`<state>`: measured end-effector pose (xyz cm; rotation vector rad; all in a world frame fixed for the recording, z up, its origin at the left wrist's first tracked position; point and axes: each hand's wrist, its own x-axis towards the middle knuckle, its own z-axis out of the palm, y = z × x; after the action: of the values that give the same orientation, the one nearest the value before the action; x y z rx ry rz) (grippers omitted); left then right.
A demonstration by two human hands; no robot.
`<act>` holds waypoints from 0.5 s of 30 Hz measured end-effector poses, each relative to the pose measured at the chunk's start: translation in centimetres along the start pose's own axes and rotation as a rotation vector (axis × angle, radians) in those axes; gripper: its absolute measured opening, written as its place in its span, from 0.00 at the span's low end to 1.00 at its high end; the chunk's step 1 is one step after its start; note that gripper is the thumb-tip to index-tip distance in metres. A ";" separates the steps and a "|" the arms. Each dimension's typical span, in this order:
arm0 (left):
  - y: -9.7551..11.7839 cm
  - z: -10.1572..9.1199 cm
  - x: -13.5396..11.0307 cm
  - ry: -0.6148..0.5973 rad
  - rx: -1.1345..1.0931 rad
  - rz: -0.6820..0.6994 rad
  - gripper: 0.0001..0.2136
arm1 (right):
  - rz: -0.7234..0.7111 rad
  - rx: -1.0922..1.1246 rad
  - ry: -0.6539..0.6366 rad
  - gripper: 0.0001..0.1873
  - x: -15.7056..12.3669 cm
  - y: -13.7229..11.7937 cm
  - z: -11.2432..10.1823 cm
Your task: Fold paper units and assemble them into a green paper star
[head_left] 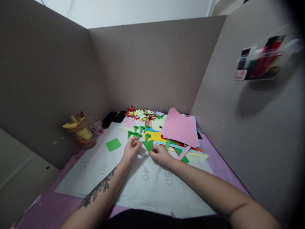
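Currently, the right hand (160, 153) is pinching the green paper triangle (148, 145) over the white sheet (95, 184) on the desk (38, 206). The left hand (132, 148) is curling just beside the triangle's left corner; whether it is gripping, I cannot tell. Green folded pieces (136, 128) are lying beyond, a green square (113, 144) left, pink sheets (179, 127) far right.

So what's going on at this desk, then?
Someone is handling folded paper. The right hand holds a green triangle by its edge, with the left hand close beside it; whether those fingers touch it is hard to tell. Small green folds lie just beyond, a flat green square to the left, colourful stars at the back, and pink sheets on the right.
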<state>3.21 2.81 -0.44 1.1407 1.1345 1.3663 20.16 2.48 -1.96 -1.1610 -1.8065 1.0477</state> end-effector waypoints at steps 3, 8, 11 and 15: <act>-0.6 0.8 -1.0 -0.238 0.231 0.012 0.11 | -0.021 0.017 0.007 0.08 0.1 0.2 0.0; -1.1 0.9 -1.4 -0.255 0.357 0.005 0.12 | -0.017 -0.014 -0.024 0.08 0.1 0.3 0.1; -0.9 0.6 -1.1 -0.205 0.323 0.006 0.12 | -0.013 -0.002 -0.052 0.06 0.1 0.2 0.1; -0.4 0.2 -0.9 -0.115 0.236 0.006 0.13 | 0.002 0.004 -0.069 0.06 0.0 0.0 0.0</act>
<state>3.54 1.98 -0.83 1.3740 1.2326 1.1771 20.21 2.51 -1.99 -1.1370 -1.8558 1.1039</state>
